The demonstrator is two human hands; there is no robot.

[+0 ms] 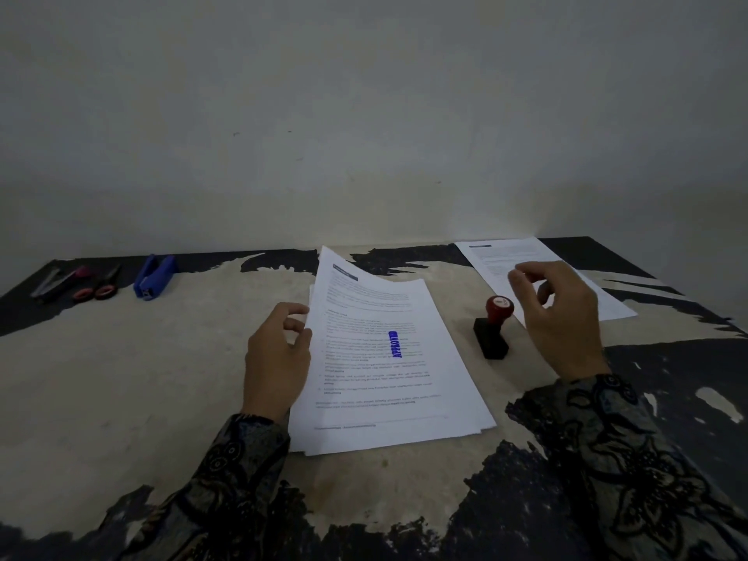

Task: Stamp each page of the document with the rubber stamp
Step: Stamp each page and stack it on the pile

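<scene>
The rubber stamp (493, 332), with its red knob and black base, stood upright on the worn table (162, 378), just to the right of the document stack (388, 398). The top page (372, 317) carried a blue "APPROVED" mark (394, 344) near its middle, and its left edge and far corner were lifted off the stack. The left hand (277, 350) held that lifted edge, fingers curled at the paper's margin. The right hand (556, 317) hovered beside and behind the stamp, fingers loosely curled and apparently holding nothing, though the dim light made this hard to confirm. Behind it lay a separate sheet (526, 257). At the far left edge sat a blue stapler (154, 276), scissors (103, 285) and a pink-tipped tool (58, 281).
</scene>
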